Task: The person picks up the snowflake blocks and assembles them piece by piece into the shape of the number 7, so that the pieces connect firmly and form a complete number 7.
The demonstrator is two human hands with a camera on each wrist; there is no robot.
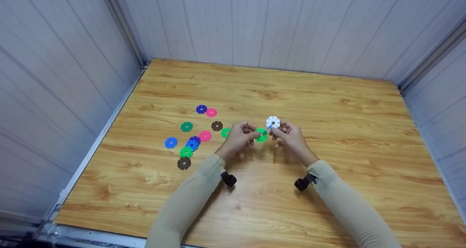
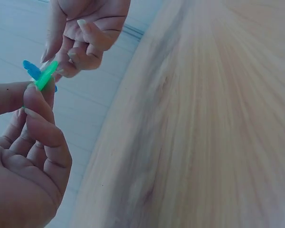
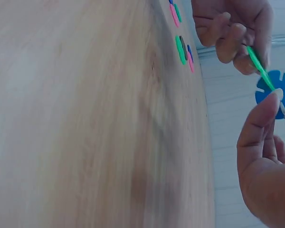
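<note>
Near the middle of the table, my left hand (image 1: 237,138) pinches a bright green notched plastic disc (image 1: 261,135) between thumb and fingers. Just to its right, my right hand (image 1: 294,138) pinches a white notched disc (image 1: 272,122), held upright. Between them is a blue notched disc (image 3: 267,97), which meets the green disc's edge in the right wrist view. Whether their slots interlock is partly hidden by the fingertips. The left wrist view shows the green disc (image 2: 46,76) edge-on, with the blue disc (image 2: 31,70) crossing behind it.
Several loose notched discs lie left of the hands, among them a pink disc (image 1: 211,112), a brown disc (image 1: 184,163), a blue disc (image 1: 171,142) and a dark green disc (image 1: 186,126). Pale panel walls (image 1: 233,26) enclose the wooden table (image 1: 346,131).
</note>
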